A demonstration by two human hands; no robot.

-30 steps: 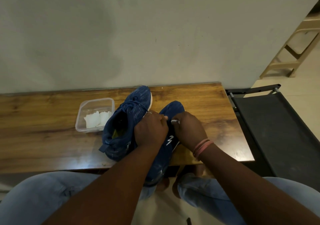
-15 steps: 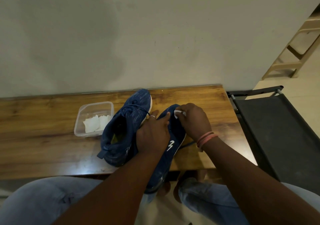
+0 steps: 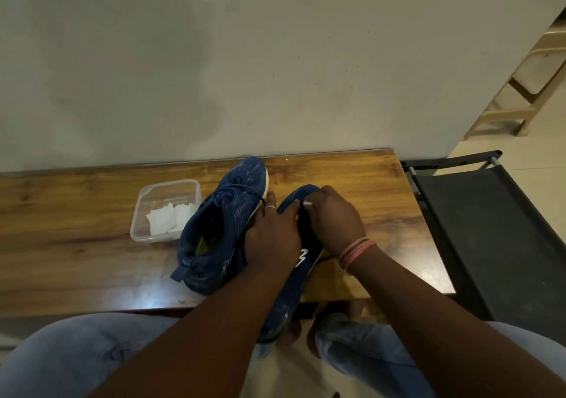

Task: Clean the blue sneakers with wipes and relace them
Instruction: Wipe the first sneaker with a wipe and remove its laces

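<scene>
While the tub (image 3: 165, 211) of spare wipes sits at the left of the counter (image 3: 76, 244), the laced sneaker (image 3: 223, 229) stands just beside it, untouched. Next over, the left hand (image 3: 272, 238) lies on the second sneaker (image 3: 301, 263), fingers fairly straight, pinning it down rather than gripping. That shoe hangs heel-first off the counter's near edge. The right hand (image 3: 333, 217) has its grip pinched tight round a small white wipe (image 3: 307, 204) at the toe. So it looks like the wiping step, toe end; next probably calls for working round the sole edge, then lacing. Compared with a second ago, the wipe hand has slid from mid-shoe up toward the toe, and the left hand followed a bit.
</scene>
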